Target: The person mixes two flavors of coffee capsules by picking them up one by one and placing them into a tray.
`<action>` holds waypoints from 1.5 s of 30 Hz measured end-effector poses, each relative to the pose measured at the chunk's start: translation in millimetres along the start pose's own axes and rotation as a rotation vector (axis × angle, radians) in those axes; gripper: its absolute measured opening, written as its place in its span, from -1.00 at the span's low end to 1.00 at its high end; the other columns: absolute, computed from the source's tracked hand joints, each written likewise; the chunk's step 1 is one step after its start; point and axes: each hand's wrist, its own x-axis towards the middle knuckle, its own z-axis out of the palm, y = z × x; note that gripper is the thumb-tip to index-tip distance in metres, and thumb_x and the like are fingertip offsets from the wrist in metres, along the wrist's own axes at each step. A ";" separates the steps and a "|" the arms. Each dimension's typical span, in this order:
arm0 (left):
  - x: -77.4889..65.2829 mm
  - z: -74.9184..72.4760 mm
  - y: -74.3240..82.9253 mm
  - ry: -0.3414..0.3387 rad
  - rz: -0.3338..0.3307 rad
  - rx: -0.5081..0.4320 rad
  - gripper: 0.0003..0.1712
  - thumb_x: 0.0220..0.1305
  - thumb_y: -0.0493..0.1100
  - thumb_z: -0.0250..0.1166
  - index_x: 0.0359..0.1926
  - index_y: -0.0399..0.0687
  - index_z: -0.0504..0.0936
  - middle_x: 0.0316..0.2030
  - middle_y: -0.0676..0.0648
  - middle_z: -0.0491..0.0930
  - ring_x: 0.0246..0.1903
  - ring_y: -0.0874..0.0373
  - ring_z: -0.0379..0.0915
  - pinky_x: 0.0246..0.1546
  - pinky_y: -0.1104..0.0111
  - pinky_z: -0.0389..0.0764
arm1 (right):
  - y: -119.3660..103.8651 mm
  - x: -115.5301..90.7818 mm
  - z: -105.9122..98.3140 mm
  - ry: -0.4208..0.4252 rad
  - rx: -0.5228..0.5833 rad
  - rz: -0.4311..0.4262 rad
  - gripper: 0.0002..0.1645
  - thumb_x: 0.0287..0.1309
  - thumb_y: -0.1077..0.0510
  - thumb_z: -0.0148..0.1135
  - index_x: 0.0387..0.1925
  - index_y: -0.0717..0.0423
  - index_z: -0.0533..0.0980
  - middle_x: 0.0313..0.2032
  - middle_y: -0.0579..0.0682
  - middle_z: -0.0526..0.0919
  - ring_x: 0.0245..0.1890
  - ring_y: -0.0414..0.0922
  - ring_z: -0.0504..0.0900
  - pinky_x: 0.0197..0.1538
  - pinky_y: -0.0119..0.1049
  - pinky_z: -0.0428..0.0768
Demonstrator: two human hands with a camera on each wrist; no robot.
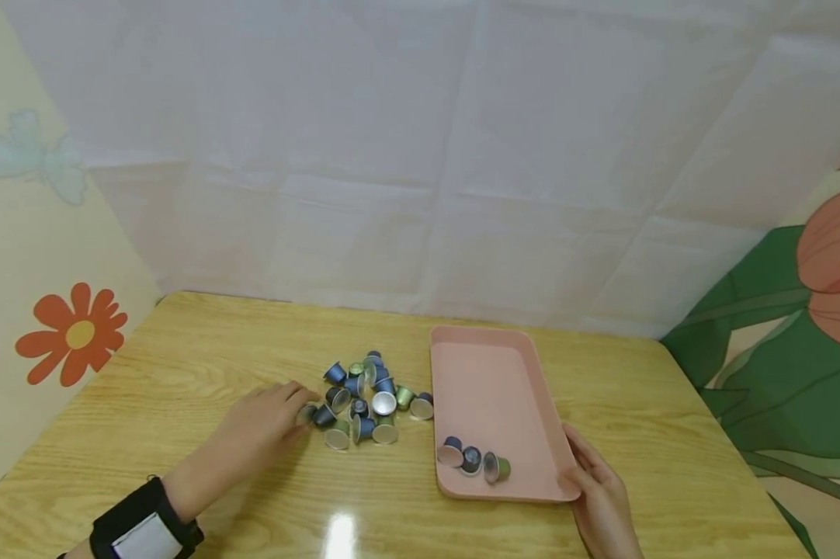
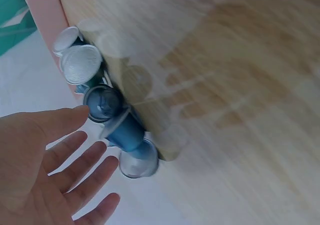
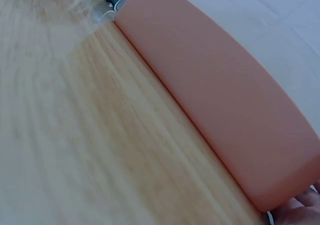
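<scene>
My left hand (image 1: 273, 423) is at the left edge of a loose pile of coffee capsules, beside a dark capsule (image 1: 324, 416). In the left wrist view this hand (image 2: 55, 160) has its fingers spread and holds nothing; a blue capsule (image 2: 125, 135) lies just past the fingertips. Several blue, green and dark capsules make up the pile, some on their sides showing foil lids. To the right lies a pink tray (image 1: 490, 373). My right hand (image 1: 605, 497) grips its near right corner, thumb on the rim. The right wrist view shows mostly the tray's outer wall (image 3: 215, 100).
Three capsules, including a green one (image 1: 497, 467), are at the near end inside the tray. One foil-lidded capsule (image 1: 422, 406) lies against the tray's left side. A white cloth (image 1: 392, 194) hangs behind the wooden table (image 1: 217, 341).
</scene>
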 end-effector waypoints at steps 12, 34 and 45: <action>0.6 11.1 -11.4 -0.030 -0.016 -0.049 -0.55 0.03 -0.26 0.54 -0.02 -0.13 0.62 -0.16 -0.05 0.60 -0.18 0.04 0.59 -0.27 0.17 0.64 | 1.1 -0.6 -0.8 -0.023 0.050 -0.051 -0.30 0.27 0.54 -0.03 0.17 -0.24 0.55 0.05 -0.45 0.56 0.07 -0.52 0.46 0.05 -0.60 0.47; 32.6 1.2 15.9 0.024 0.020 -0.181 -0.48 0.07 -0.34 0.50 0.08 -0.28 0.58 -0.13 -0.10 0.52 -0.21 0.11 0.56 -0.23 0.34 0.65 | -0.3 0.4 0.3 -0.004 -0.004 -0.011 -0.30 0.30 0.51 -0.01 0.31 -0.15 0.44 0.03 -0.50 0.54 0.07 -0.53 0.44 0.05 -0.59 0.47; 57.1 -3.6 46.0 0.005 0.037 -0.252 -0.42 0.22 -0.23 0.42 0.24 -0.23 0.48 0.07 -0.17 0.58 0.04 -0.03 0.56 0.04 0.19 0.60 | -2.4 -0.1 0.0 0.006 -0.048 0.033 -0.28 0.34 0.45 0.01 0.46 -0.01 0.23 0.03 -0.54 0.50 0.07 -0.56 0.42 0.07 -0.60 0.45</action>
